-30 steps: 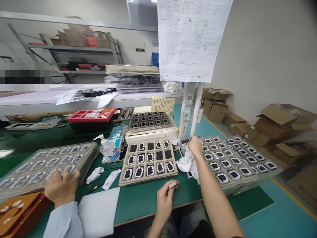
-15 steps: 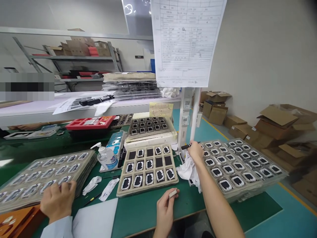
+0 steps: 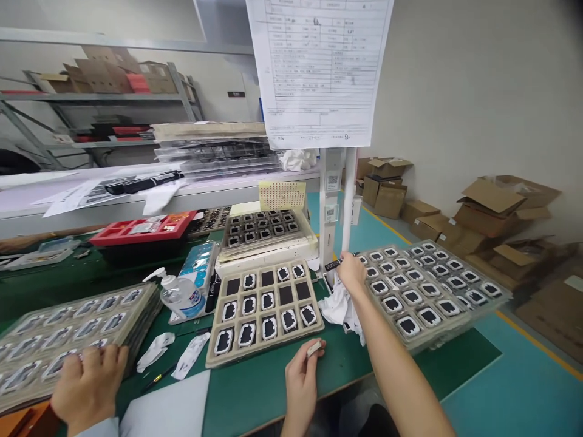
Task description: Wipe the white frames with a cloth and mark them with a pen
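Low centre, the left hand [image 3: 301,379] pinches 1 small white part [image 3: 314,348]. The right hand [image 3: 350,273], up-right, grips a black marker [image 3: 334,264] lying left-right and white cloth [image 3: 339,306].

Red tray [image 3: 141,229], pump bottle [image 3: 178,295], cardboard boxes [image 3: 496,212], hanging sheet [image 3: 319,67], perhaps a form

Matt green bench mat [image 3: 273,382], crumpled white cloth [image 3: 339,306], pulp-card tray [image 3: 262,349].

- Green tabletop [image 3: 273,379] carries a beige tray [image 3: 264,311] of parts at centre.
- Tray stacks: left [image 3: 68,321], right [image 3: 432,291].
- Pump bottle [image 3: 180,294], white cloth [image 3: 339,306], white sheet [image 3: 168,413], red tray [image 3: 141,227] also lie there.
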Demonstrator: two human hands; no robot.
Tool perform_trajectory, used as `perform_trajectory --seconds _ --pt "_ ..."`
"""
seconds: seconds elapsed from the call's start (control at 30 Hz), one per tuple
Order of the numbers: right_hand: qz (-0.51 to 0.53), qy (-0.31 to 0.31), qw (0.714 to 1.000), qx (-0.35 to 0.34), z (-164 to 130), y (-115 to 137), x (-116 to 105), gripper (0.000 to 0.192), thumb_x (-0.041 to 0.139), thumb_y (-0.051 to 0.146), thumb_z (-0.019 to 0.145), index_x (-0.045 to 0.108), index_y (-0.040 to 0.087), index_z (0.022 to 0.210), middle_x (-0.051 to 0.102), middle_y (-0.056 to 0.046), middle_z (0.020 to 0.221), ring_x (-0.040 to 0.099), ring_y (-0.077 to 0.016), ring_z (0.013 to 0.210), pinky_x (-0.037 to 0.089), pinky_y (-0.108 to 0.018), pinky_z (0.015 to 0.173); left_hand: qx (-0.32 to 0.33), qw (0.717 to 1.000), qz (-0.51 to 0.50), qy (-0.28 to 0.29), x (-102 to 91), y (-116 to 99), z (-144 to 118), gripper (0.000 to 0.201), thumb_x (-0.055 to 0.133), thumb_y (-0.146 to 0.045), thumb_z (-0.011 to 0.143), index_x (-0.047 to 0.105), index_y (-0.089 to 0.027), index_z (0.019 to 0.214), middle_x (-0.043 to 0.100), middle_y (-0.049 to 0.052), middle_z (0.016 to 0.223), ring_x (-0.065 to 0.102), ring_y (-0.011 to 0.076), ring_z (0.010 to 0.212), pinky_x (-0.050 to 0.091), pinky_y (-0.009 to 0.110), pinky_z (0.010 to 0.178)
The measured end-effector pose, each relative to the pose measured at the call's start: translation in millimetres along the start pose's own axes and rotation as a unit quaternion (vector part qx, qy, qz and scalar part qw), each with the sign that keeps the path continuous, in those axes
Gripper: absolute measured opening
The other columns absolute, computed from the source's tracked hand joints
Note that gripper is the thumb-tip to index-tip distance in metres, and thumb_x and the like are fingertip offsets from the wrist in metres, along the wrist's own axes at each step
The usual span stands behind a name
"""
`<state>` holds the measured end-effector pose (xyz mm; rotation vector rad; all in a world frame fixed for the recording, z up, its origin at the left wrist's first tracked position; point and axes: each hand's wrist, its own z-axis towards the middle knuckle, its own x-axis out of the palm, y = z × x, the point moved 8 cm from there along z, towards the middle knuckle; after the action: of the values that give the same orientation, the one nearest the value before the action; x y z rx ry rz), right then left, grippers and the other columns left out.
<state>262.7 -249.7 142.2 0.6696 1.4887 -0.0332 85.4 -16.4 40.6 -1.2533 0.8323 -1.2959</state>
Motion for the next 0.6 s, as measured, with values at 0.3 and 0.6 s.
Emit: perform_trajectory --seconds 0.3,0.6 --pt "0.016 0.001 1.0 -0.002 -7 6 -2 0.036 0.074 0.044 0.11 0.072 0.021 0.138 0.075 -0.011 0.139 0.075 -0.0262 0.122 0.066 -0.051 0.108 0.027 0.999 0.022 0.001 1.3 -13 -3 0.017 0.085 -0.054 0.088 0.084 -0.037 0.092 0.081 0.003 0.075 0.087 0.0415 0.083 0.076 0.061 0.067" --pt "0.059 -0.013 0.998 -0.006 -4 5 -3 0.037 0.074 0.043 0.11 0.072 0.02 0.138 0.075 -0.011 0.139 0.076 -0.0263 0.122 0.067 -0.051 0.108 -0.025 0.999 0.04 -0.017 -13.8 19 -6 0.019 0.087 -0.056 0.087 0.087 -0.038 0.093 0.088 0.0 0.088 0.089 0.0415 0.093 0.077 0.06 0.075"
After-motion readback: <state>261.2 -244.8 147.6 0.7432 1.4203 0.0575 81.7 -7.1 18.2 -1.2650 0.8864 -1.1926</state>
